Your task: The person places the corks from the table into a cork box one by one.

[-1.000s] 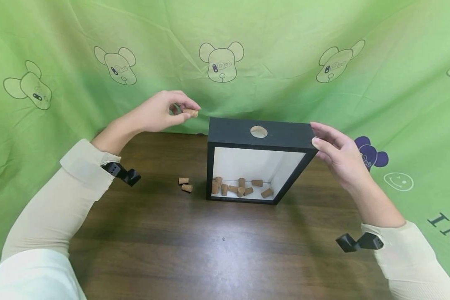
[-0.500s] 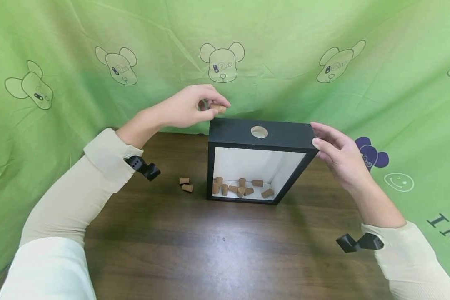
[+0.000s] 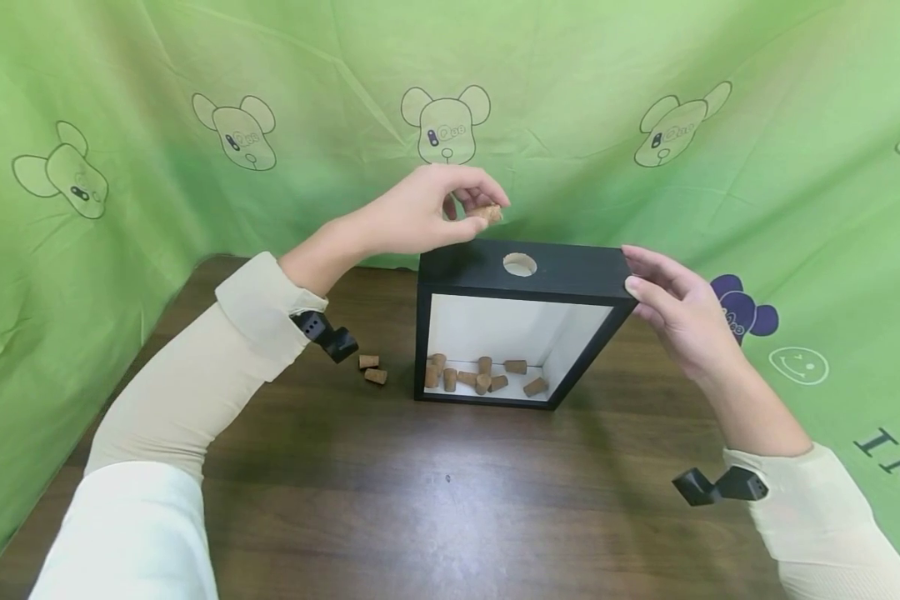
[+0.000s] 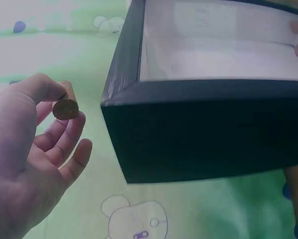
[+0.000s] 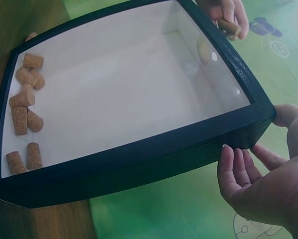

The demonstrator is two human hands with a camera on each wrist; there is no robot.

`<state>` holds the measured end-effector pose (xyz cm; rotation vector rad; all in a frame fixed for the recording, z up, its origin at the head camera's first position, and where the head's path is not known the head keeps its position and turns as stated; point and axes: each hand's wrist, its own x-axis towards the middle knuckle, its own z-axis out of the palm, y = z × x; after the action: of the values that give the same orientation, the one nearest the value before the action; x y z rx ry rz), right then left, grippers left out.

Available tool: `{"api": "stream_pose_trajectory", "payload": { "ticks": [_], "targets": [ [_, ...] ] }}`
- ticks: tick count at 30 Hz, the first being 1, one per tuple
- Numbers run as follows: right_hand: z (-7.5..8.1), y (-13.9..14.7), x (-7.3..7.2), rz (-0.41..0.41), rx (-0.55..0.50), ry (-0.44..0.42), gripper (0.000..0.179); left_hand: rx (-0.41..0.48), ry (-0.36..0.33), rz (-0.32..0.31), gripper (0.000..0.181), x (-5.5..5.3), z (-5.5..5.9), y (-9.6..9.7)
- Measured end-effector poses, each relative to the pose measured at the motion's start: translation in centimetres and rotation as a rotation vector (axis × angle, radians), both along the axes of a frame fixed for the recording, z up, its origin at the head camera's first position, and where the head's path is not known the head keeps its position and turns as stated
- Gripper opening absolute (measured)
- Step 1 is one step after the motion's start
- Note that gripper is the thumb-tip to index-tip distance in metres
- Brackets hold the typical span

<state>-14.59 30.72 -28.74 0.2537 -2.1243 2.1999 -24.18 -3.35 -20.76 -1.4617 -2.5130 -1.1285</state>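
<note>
A black shadow box frame (image 3: 450,265) with a clear front stands upright on the table, a round hole (image 3: 520,265) in its top face. Several corks (image 3: 484,365) lie on its white floor. Above the top face, left of the hole, my left hand (image 3: 423,208) pinches a cork (image 3: 489,214) between thumb and fingers. The left wrist view shows that cork's round end (image 4: 66,109) beside the frame. My right hand (image 3: 678,312) grips the frame's upper right corner, thumb in front; the right wrist view shows its fingertips (image 5: 228,154) against the side.
Two loose corks, one (image 3: 368,362) just behind the other (image 3: 376,377), lie on the brown wooden table (image 3: 330,500) left of the frame. A green curtain (image 3: 555,83) printed with bear heads hangs behind and around the table.
My left hand has moved right with the cork, from left of the frame to over its top face near the hole. My right hand and the frame have stayed put.
</note>
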Motion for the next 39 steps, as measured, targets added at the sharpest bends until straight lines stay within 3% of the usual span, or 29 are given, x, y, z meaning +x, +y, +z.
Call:
{"api": "stream_pose_trajectory", "payload": {
  "ticks": [8,26,34,39],
  "targets": [
    [-0.1,0.0,0.0,0.001,-0.002,0.001,0.04,0.071,-0.045,-0.042,0.02,0.0,-0.8,1.7],
    [-0.1,0.1,-0.1,-0.001,-0.004,-0.019,0.038,0.038,-0.057,-0.084,0.023,-0.2,-2.3,3.8],
    [-0.1,0.0,0.0,-0.016,0.018,-0.015,0.038,-0.013,-0.042,-0.031,0.03,-0.3,-2.2,3.1],
    [0.2,-0.1,0.1,-0.027,0.039,-0.009,0.039,0.021,-0.053,0.016,0.027,-0.7,-2.4,1.3]
  ]
}}
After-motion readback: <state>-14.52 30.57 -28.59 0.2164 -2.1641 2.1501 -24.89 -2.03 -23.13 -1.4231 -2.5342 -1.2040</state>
